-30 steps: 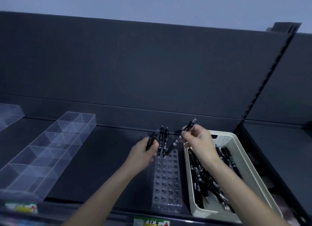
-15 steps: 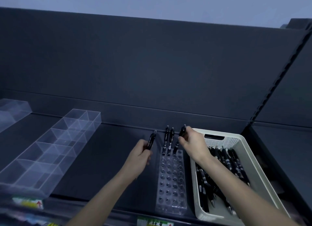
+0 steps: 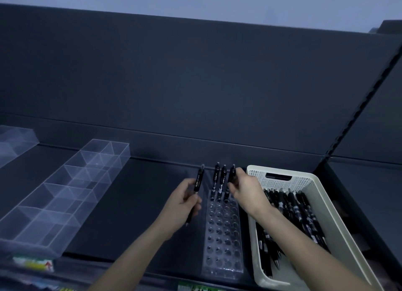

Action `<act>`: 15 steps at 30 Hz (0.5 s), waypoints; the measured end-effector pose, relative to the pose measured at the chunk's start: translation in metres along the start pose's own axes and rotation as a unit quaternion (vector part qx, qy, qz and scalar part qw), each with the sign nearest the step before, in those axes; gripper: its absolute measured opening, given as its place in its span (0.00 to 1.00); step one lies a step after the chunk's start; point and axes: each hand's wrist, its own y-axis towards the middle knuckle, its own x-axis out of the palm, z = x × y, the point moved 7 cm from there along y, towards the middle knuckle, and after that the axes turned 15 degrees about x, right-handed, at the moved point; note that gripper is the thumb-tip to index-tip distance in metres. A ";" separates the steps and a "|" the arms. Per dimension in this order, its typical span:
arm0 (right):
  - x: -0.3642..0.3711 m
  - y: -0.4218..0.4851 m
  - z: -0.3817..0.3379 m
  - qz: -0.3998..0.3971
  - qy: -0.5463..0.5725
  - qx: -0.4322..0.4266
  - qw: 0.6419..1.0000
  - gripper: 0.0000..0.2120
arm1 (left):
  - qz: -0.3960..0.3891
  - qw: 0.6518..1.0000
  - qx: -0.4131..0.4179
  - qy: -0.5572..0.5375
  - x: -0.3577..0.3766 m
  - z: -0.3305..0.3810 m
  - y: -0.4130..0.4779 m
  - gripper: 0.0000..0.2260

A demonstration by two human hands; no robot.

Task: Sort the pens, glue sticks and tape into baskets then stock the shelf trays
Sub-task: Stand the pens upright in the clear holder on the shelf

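Clear perforated pen tray: a transparent holder with rows of round holes, lying lengthwise on the dark shelf, just left of the basket. Three black pens stand upright in its far row: two free-standing pens side by side, and a third pen at the right end of that row. Right hand: reaches over the far end of the tray, fingers closed on the third pen's barrel, pen upright with its lower end at the holes; whether it is fully seated cannot be told. Left hand: just left of the tray, fingers clamped on a fourth black pen, held near upright and slightly tilted, clicker end up, tip pointing down past the palm, clear of the tray. White plastic basket: perforated walls, handle slot in the far wall, standing on the shelf touching or nearly touching the tray's right side; the right forearm crosses over it. Contents: a loose heap of black pens lying mostly lengthwise. Clear divided tray: transparent, multi-compartment, set at an angle on the shelf well to the left. A further clear tray shows partly at the far left edge. Shelf back panel: dark, plain. Price labels on the shelf's front lip, blurred.
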 end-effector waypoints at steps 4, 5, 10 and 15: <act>0.000 -0.002 0.005 -0.013 0.020 0.016 1.000 0.06 | -0.005 1.000 0.015 -0.011 0.004 0.007 0.001 0.13; -0.003 -0.003 0.006 -0.009 0.032 0.019 0.999 0.08 | -0.008 1.000 0.015 -0.018 0.005 0.009 0.000 0.13; -0.034 -0.015 0.006 0.050 0.111 0.011 0.993 0.10 | 0.001 0.998 0.019 -0.062 0.015 0.018 0.003 0.10; -0.032 -0.030 -0.005 -0.038 0.232 -0.009 0.972 0.08 | -0.004 0.997 0.048 -0.057 0.036 0.029 0.007 0.08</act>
